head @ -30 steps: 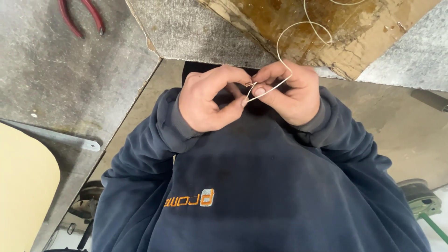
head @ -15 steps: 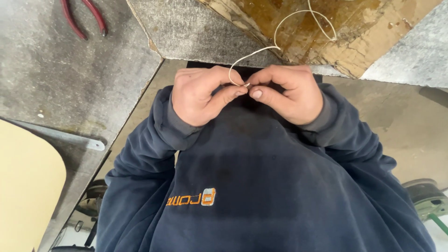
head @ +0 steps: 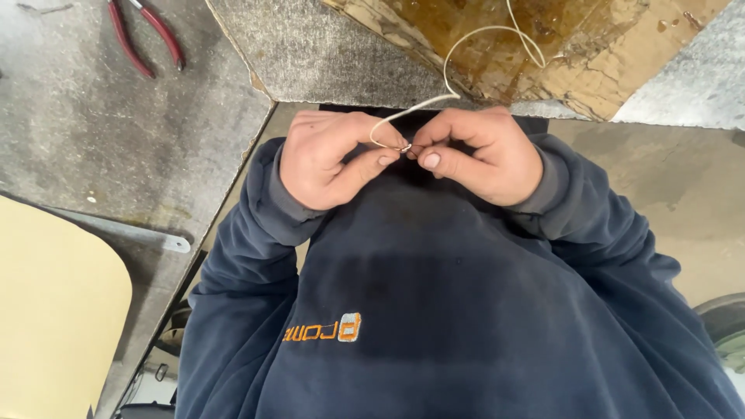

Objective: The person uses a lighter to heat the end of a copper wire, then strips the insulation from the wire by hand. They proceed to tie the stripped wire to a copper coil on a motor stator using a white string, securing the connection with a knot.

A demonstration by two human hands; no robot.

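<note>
Both my hands are raised in front of my chest, over a dark blue sweatshirt (head: 434,310). A thin white wire (head: 448,68) runs down from the brown board above and ends in a small loop between my fingertips. My left hand (head: 330,159) pinches the loop's left side with thumb and forefinger. My right hand (head: 485,151) pinches the wire's end from the right. The fingertips of the two hands nearly touch around a tiny metal bit (head: 405,147) on the wire. What that bit is stays too small to tell.
Red-handled pliers (head: 147,37) lie on the grey worktop (head: 93,132) at the upper left. A stained brown board (head: 574,46) lies at the top. A flat metal bracket (head: 143,235) and a pale yellow panel (head: 54,310) are at the left.
The wide wire loop stretched between my hands has shrunk to a small one. My fingertips have come together, and the hands sit slightly higher in view.
</note>
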